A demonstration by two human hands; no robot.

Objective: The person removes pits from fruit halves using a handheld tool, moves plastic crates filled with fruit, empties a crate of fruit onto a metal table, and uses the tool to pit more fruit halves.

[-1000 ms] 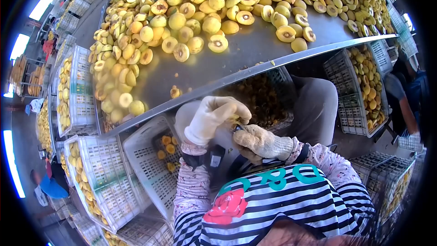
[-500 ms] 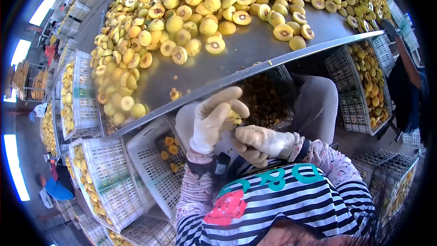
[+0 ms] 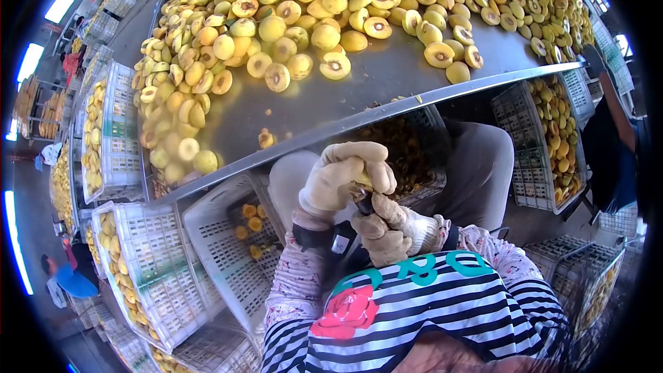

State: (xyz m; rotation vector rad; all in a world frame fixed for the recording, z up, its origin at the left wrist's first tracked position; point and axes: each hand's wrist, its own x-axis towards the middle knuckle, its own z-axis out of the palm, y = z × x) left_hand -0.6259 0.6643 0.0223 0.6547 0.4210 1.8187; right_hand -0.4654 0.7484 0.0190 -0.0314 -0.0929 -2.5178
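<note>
Gloved left hand [image 3: 343, 178] clamped round a yellow fruit half [image 3: 364, 181] below the steel table [image 3: 359, 86] edge, right hand [image 3: 387, 231] gripping a small coring tool [image 3: 363, 202] against it; risked slipping into the glove.

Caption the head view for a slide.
Gloved left hand holds a fruit piece; right hand grips a tool.
</note>
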